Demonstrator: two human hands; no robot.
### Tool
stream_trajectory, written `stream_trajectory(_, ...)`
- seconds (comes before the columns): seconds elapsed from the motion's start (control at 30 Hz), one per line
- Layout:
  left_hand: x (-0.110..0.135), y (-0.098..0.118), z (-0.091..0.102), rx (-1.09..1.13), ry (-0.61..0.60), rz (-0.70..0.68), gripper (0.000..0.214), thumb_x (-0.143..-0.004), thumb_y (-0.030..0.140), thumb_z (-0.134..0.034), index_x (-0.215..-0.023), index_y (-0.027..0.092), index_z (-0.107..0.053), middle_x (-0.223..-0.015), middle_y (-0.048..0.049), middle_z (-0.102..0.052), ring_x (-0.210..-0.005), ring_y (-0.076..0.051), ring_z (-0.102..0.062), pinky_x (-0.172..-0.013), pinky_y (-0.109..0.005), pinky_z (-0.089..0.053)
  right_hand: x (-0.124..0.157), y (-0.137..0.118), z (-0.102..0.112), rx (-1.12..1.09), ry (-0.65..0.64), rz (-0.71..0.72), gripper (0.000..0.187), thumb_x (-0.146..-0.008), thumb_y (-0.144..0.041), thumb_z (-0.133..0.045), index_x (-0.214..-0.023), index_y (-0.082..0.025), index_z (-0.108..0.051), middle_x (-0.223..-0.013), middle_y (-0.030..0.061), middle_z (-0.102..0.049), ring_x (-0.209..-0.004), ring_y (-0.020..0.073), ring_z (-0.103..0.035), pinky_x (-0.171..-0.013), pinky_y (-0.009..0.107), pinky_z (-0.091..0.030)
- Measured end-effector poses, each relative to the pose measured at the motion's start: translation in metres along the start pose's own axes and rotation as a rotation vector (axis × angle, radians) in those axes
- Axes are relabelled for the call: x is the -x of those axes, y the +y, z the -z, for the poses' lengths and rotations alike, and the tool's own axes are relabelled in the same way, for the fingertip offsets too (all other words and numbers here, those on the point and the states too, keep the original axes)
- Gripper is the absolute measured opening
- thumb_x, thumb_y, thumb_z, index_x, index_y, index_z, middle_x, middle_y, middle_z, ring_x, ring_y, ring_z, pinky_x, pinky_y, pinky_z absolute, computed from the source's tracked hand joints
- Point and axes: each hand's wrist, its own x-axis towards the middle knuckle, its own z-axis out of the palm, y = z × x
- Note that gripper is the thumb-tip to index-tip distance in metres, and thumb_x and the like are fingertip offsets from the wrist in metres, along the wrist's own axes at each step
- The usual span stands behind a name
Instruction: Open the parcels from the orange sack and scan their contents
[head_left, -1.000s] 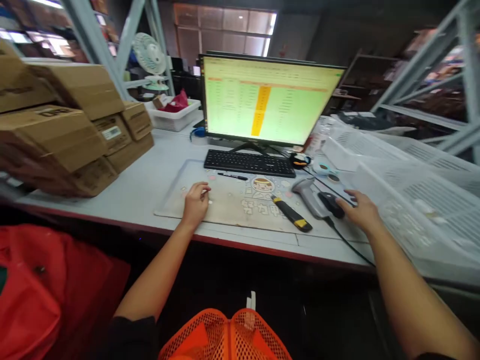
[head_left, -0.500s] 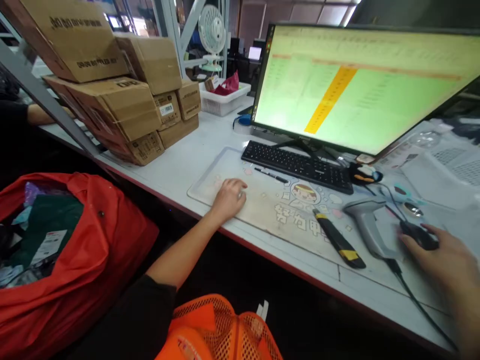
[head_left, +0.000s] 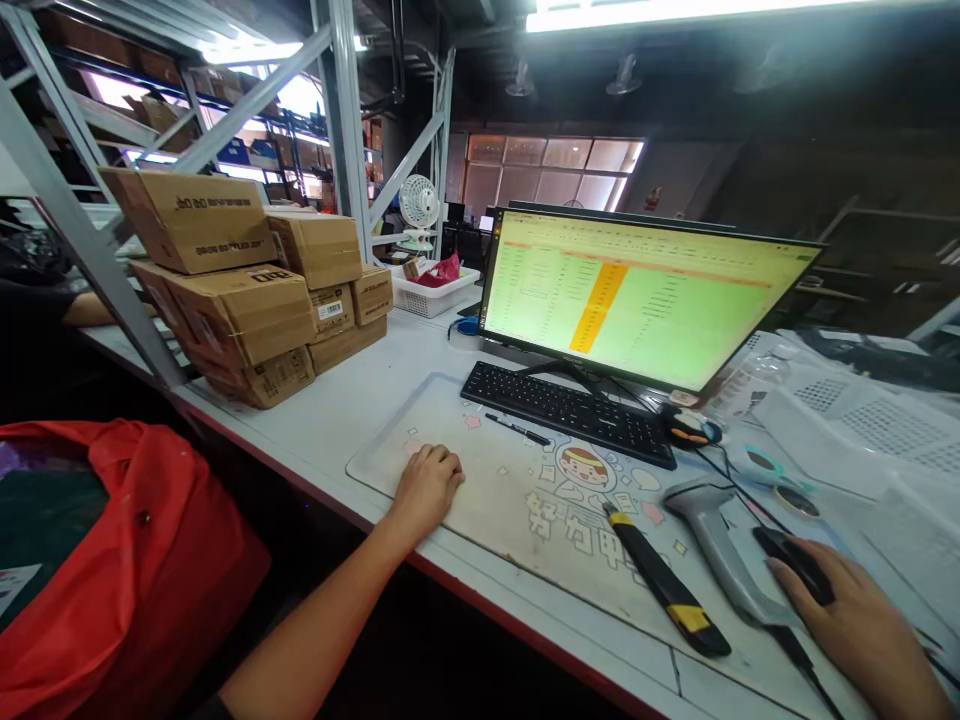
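The mouse (head_left: 795, 562) was still gripped by the right hand (head_left: 855, 618), just beside the scanner (head_left: 720, 550). The left hand (head_left: 427, 490) was rested, loosely curled, on the mat (head_left: 491, 500); full closure could not be told. Since the earlier frame, a ceiling lamp (head_left: 675, 14) had been brought into view.

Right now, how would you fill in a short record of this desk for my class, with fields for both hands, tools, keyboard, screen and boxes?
Left hand: on the mat, fingers curled
Right hand: over the mouse
Tools: knife on the mat; scanner between knife and mouse
Keyboard: in front of the screen, behind the pen
Screen: lit, orange column, text too small to read
Boxes: stacked left of the screen
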Motion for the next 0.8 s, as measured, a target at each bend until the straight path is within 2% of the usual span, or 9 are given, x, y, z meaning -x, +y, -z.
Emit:
stream_trajectory(0.33,0.003,0.0,0.0,-0.005,0.038,0.039,0.007,-0.098,0.02,-0.061,-0.101,0.016,-0.066,-0.11,-0.0093,-0.066,-0.108,-0.029,-0.055,-0.097,-0.043,-0.047,-0.003,0.011,-0.007,0.036,-0.024,-0.022,0.073,-0.075,-0.082,-0.039,-0.115,-0.026,-0.064,-0.134,0.0178,-0.064,-0.124,0.0446,-0.062,-0.105,0.063,-0.052)
stream_trajectory(0.53,0.002,0.001,0.0,-0.041,0.022,0.058,0.009,-0.1,0.023,-0.06,-0.101,0.016,-0.066,-0.112,-0.0099,-0.065,-0.11,-0.03,-0.053,-0.098,-0.044,-0.046,-0.007,0.018,-0.014,0.007,0.016,0.078,0.066,-0.078,-0.076,-0.042,-0.114,-0.025,-0.064,-0.127,0.016,-0.066,-0.122,0.0403,-0.063,-0.112,0.057,-0.048)
stream_trajectory(0.67,0.002,-0.001,-0.002,-0.067,0.02,0.042,0.01,-0.099,0.023,-0.06,-0.099,0.017,-0.067,-0.111,-0.0101,-0.065,-0.11,-0.03,-0.053,-0.098,-0.044,-0.045,-0.003,0.01,-0.01,0.004,0.027,0.105,0.066,-0.081,-0.071,-0.042,-0.119,-0.021,-0.061,-0.128,0.0168,-0.065,-0.124,0.0377,-0.062,-0.115,0.054,-0.045)
stream_trajectory(0.8,0.001,-0.006,-0.006,-0.091,0.049,0.005,0.012,-0.1,0.025,-0.058,-0.096,0.018,-0.066,-0.107,-0.0101,-0.066,-0.105,-0.03,-0.055,-0.095,-0.044,-0.044,0.008,-0.005,0.002,0.031,0.057,0.101,0.061,-0.091,-0.064,-0.041,-0.126,-0.018,-0.059,-0.131,0.0185,-0.063,-0.125,0.0352,-0.06,-0.114,0.049,-0.045)
